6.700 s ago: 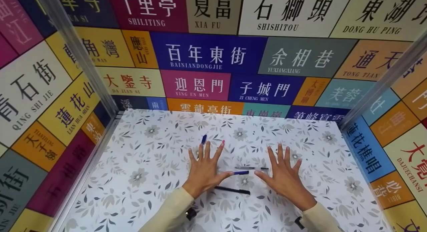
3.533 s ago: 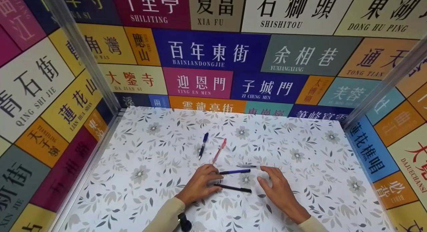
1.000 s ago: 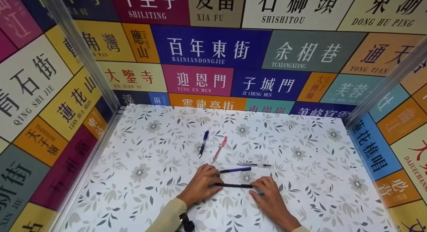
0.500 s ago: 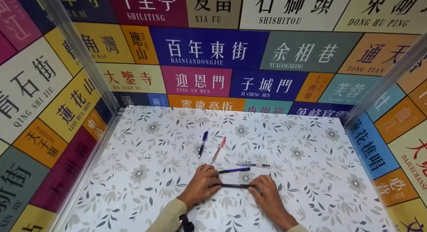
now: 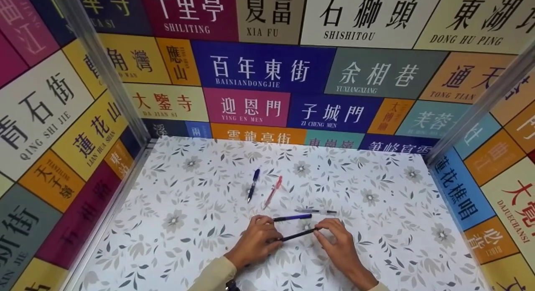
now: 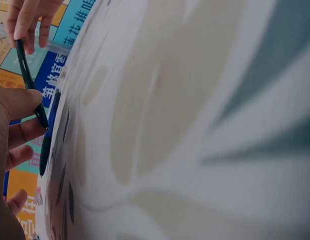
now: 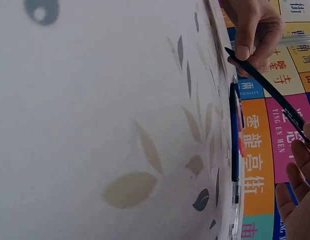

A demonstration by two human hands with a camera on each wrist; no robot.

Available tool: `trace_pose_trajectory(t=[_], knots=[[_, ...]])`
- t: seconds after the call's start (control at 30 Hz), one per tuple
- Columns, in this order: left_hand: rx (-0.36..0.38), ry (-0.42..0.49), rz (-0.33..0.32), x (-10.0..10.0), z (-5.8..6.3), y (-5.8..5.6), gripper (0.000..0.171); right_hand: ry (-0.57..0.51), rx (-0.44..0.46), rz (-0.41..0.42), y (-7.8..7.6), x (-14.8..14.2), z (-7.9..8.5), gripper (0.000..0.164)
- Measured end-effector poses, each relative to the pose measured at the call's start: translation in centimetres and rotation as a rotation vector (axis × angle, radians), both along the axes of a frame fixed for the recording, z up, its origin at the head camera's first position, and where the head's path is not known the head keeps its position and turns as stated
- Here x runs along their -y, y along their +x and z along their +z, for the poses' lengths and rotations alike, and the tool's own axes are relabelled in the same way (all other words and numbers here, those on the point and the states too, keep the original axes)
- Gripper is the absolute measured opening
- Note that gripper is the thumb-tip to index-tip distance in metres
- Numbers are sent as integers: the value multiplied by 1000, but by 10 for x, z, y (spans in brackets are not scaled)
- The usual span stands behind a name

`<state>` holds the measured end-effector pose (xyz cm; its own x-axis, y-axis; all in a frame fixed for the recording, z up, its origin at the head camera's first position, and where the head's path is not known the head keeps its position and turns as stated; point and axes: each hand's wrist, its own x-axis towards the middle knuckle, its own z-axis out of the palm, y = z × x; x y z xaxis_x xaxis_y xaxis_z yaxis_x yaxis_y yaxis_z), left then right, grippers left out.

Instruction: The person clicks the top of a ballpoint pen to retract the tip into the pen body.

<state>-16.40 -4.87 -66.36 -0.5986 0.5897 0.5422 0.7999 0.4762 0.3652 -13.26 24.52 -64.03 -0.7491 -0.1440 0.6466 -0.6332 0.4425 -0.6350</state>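
Observation:
A slim black pen (image 5: 299,235) is held between both hands, slanting with its right end farther up in the head view. My left hand (image 5: 258,241) pinches one end of it; in the right wrist view that is the tapered tip, under the thumb of the left hand (image 7: 255,30). The capped end with the clip sits in the fingers of my right hand (image 5: 339,247). Seen from the left wrist, the black pen (image 6: 25,70) is raised off the tabletop. Just beyond it lies a blue pen (image 5: 292,218) with a black barrel, its left end hidden behind my left fingers.
Farther back on the flower-patterned tabletop (image 5: 200,241) lie a clear pen (image 5: 317,211), a red pen (image 5: 272,191) and a dark blue pen (image 5: 253,185). Panels of coloured signs (image 5: 263,65) wall in the back and both sides, with metal posts at the corners.
Both hands lay spread on the table at first, then curled in. The right hand went from near the clear pen to the black pen, which both hands have now lifted and tilted.

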Motion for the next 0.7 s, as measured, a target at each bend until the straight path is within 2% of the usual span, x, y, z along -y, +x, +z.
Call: trace_pose_trajectory(t=[0.23,0.37,0.53,0.7], knots=[[41,-5,-13,-7,7,6,6,-59,63,-43,5,5,10,37],[62,-2,-18,-9,10,7,6,-83,84,-62,13,12,26,35],[92,24,-36,-11,12,10,8,-116,95,-49,21,20,47,32],[142,50,-36,-14,14,13,8,-122,81,-28,23,22,55,32]])
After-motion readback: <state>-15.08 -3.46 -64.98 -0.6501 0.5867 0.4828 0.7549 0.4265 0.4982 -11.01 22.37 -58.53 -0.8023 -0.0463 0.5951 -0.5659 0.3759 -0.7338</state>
